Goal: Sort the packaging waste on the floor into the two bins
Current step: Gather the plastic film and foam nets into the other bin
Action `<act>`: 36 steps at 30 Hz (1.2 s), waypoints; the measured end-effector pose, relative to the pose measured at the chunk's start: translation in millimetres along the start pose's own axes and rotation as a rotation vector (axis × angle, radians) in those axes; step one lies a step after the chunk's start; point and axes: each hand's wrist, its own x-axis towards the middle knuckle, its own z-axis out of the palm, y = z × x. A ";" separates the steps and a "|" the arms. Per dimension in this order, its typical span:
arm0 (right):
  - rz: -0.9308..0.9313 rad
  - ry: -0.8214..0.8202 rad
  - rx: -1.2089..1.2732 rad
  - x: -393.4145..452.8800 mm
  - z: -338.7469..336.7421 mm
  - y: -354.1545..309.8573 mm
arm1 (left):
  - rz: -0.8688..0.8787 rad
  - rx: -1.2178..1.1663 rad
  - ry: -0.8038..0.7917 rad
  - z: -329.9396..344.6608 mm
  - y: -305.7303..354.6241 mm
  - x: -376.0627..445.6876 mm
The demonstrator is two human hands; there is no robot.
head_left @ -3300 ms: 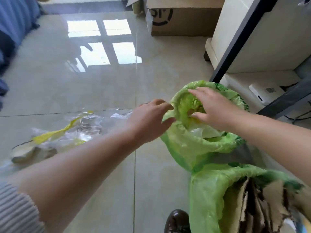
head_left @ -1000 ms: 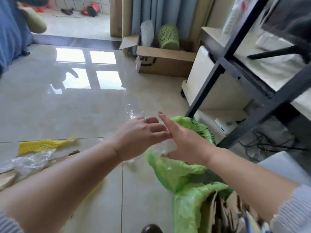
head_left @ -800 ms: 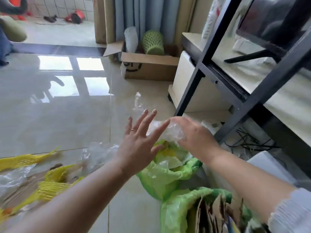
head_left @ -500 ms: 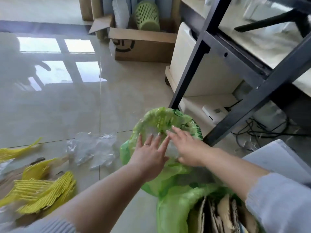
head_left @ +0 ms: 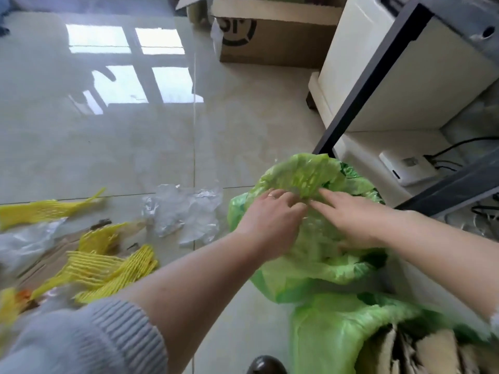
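The glossy beige tiled floor spreads out below me, with window light mirrored in it. At the far edge stands a brown cardboard box with a black round logo, and beside it a cream cabinet behind a dark slanted metal frame leg; a small white flat device with a cable lies on the low ledge under it. Closer to me are the two bins: the farther bin lined with a light green plastic bag, and the nearer green-lined bin, which holds upright pieces of brown cardboard. Both my hands are over the mouth of the farther bin. My left hand, a ring on one finger, has its fingers curled down into the bag; whether they clamp on anything there, I cannot tell. My right hand lies flat with its fingers straight and slightly apart, pressing on the crumpled lining inside the opening. Still on the floor to my left are several yellow foam net sleeves, one more stretched out farther off, a crumpled sheet of clear plastic film just beside the farther bin, and another bit of clear plastic at the left edge. The dark toe of a shoe shows at the bottom.
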 end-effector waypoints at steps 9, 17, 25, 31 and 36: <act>-0.188 0.620 0.302 -22.4 -75.3 -95.1 | -0.367 -0.099 0.138 -16.6 -71.8 -146.4; -0.265 0.369 0.195 39.3 -86.2 -194.2 | -0.743 -0.106 -0.072 3.5 -148.2 -246.3; -0.317 0.202 -0.221 139.9 -56.9 -225.1 | -0.720 0.013 -0.346 37.5 -193.4 -262.0; -0.410 0.141 -0.472 198.5 -52.1 -232.2 | -0.453 0.048 -0.516 66.1 -204.3 -243.7; -0.463 0.085 -0.491 231.9 -47.4 -238.3 | -0.345 0.050 -0.556 90.9 -205.3 -232.8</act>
